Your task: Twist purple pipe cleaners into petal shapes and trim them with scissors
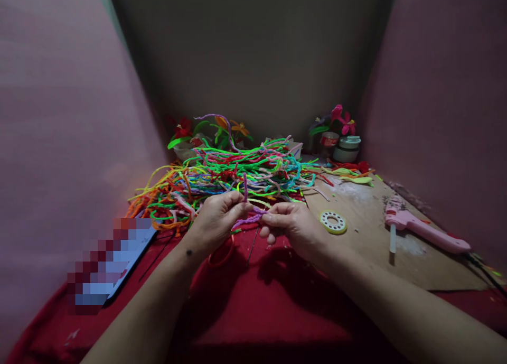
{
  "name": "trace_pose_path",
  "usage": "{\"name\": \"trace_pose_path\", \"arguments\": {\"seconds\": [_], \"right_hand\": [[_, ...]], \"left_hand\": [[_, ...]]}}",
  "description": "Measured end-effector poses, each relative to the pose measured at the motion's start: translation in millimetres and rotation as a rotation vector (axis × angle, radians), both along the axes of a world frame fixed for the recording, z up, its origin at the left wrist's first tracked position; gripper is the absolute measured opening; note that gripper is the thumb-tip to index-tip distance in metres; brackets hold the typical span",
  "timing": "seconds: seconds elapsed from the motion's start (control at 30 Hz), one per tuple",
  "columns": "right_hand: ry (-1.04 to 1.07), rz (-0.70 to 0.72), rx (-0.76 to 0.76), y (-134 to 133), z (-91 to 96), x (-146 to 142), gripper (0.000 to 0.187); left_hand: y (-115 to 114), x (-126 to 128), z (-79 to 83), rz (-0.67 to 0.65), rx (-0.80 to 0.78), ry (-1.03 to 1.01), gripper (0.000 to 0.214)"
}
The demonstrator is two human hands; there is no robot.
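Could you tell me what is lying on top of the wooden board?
A tape roll, a pink glue gun and green and yellow scraps at the far edge of the board. The right hand covers its near left part, so anything there is hidden.

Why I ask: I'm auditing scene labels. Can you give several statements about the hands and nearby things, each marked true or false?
1. The left hand and the right hand both pinch a purple pipe cleaner. True.
2. The pink glue gun lies in the left hand. False: it lies untouched on the wooden board, off to the right.
3. A heap of many-coloured pipe cleaners lies beyond the hands. True.
4. The yellowish tape roll rests on top of the heap. False: it sits on the wooden board, beside the right hand.
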State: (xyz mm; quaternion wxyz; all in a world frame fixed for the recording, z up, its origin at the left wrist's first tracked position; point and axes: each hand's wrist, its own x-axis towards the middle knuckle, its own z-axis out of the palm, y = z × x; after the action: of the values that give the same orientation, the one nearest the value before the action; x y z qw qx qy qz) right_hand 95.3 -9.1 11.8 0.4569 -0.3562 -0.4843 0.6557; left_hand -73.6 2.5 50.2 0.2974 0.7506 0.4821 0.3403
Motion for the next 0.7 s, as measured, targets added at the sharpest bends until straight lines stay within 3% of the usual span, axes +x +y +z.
{"name": "trace_pose_path", "arguments": {"seconds": [0.17, 0.27, 0.33, 0.47, 0.53, 0.6, 0.7], "right_hand": [[-0.304, -0.188, 0.281, -8.1, 4.9, -2.3, 0.015], [-0.359, -0.078, 0.262, -6.4, 5.3, -0.3, 0.015], [-0.344, -0.065, 0.347, -4.4, 6.8, 2.0, 0.012], [-0.516, -0.289, 0.984, -4.3, 11.6, 4.4, 0.025], [-0.698, -0.331, 1.187, -5.3, 12.2, 3.9, 0.024], [-0.829, -0.34, 1.191, -6.1, 11.7, 3.0, 0.019], [-0.808, -0.308, 0.941, -7.1, 11.5, 2.3, 0.024]], "left_hand": [[2.2, -1.3, -1.6, -0.015, -0.192, -0.148, 0.03], [4.3, -3.9, -1.2, -0.01, -0.224, -0.119, 0.029], [4.1, -4.1, 0.0, -0.019, -0.239, -0.101, 0.028], [-0.9, 1.5, 2.3, -0.115, -0.263, -0.067, 0.023], [-4.4, 5.3, 3.1, -0.158, -0.258, -0.058, 0.02], [-7.1, 8.1, 4.2, -0.142, -0.254, -0.071, 0.019], [-8.9, 9.9, 6.3, -0.07, -0.265, -0.106, 0.023]]}}
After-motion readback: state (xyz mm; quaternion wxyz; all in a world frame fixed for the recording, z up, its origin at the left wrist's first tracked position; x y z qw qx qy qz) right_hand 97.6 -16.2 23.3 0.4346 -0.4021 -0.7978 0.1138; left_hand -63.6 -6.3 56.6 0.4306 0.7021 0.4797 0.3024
